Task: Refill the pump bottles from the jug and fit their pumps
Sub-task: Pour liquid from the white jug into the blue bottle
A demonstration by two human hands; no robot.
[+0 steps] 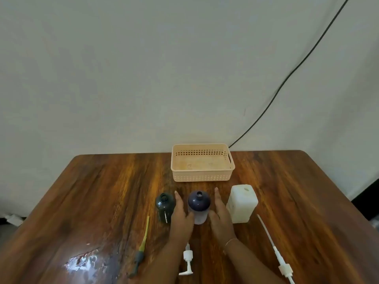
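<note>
A purple-topped bottle (198,201) with a pale lower half stands uncapped at the table's middle. My left hand (181,214) and my right hand (220,212) lie flat on either side of it, fingers straight, thumbs near its base. A dark green bottle (164,203) stands uncapped just left of my left hand. The white jug (242,203) stands right of my right hand. Three pumps lie on the table: a yellow-tubed grey one (141,244), a small white one (187,261), and a long white one (274,251).
A peach plastic basket (203,177), with nothing in it, sits at the back of the wooden table (92,201) near the wall. A black cable (287,78) runs down the wall behind it. A shiny wet-looking patch (84,261) lies at the front left.
</note>
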